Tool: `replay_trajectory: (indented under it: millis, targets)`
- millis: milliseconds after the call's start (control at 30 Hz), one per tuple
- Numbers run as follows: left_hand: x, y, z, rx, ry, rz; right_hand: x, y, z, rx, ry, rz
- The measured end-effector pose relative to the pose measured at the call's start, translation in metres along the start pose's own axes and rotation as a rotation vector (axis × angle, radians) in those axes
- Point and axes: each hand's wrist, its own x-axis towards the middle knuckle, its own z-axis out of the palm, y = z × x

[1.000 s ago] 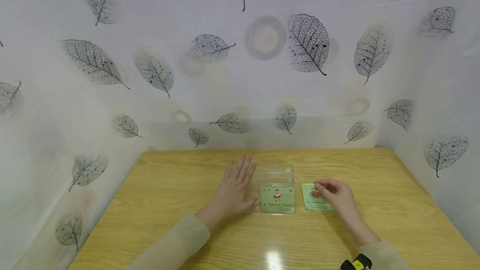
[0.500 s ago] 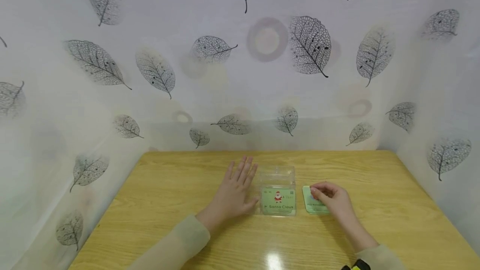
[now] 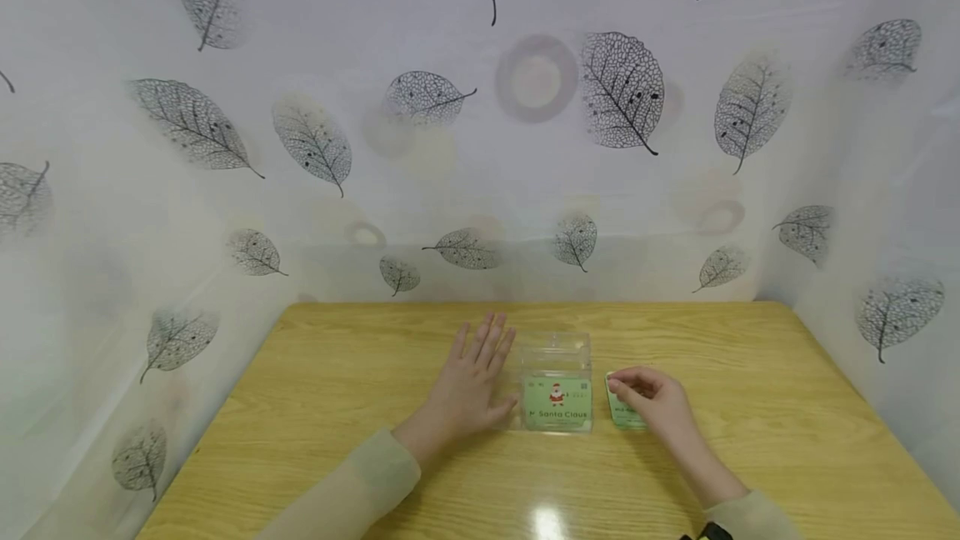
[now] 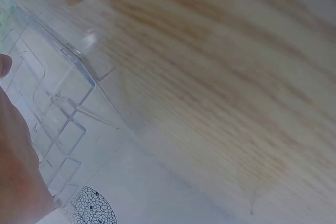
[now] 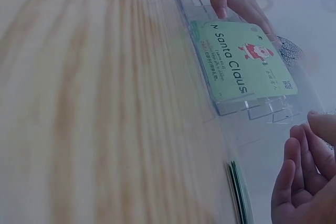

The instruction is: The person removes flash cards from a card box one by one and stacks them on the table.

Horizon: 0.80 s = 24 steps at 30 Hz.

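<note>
A clear plastic box (image 3: 556,354) stands on the table with a green card (image 3: 557,402) reading "Santa Claus" at its front. Beside the box my left hand (image 3: 467,386) lies with fingers straight and slightly spread, thumb at the box's left side. A small stack of green cards (image 3: 625,417) rests on the table to the right of the box. Over it is my right hand (image 3: 662,401), fingers bent and thumb close to the index finger, covering much of the stack. In the right wrist view that right hand (image 5: 310,171) shows no card between its fingers.
The wooden table (image 3: 375,340) meets a pale curtain (image 3: 450,173) printed with leaves at its back and sides. A black strap (image 3: 714,531) shows at the right wrist.
My right hand has moved left across the card stack, now at its upper left corner and hiding more of the top card. The left hand has stayed by the box.
</note>
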Motion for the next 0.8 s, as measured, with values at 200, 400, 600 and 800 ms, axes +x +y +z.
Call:
replay_trajectory:
  millis: [200,400,600,800]
  targets:
    - [-0.001,0.000,0.000,-0.001,0.007,0.003,0.000,0.002,0.005,0.007,-0.005,-0.022]
    - [0.000,0.000,-0.002,-0.003,-0.010,0.000,0.001,0.004,0.007,-0.017,-0.018,-0.016]
    - [0.000,0.001,0.000,-0.019,-0.023,0.000,0.001,0.004,0.010,-0.008,-0.029,-0.021]
    - [0.001,0.001,0.001,-0.030,-0.019,-0.008,0.002,0.002,0.014,-0.012,-0.013,-0.049]
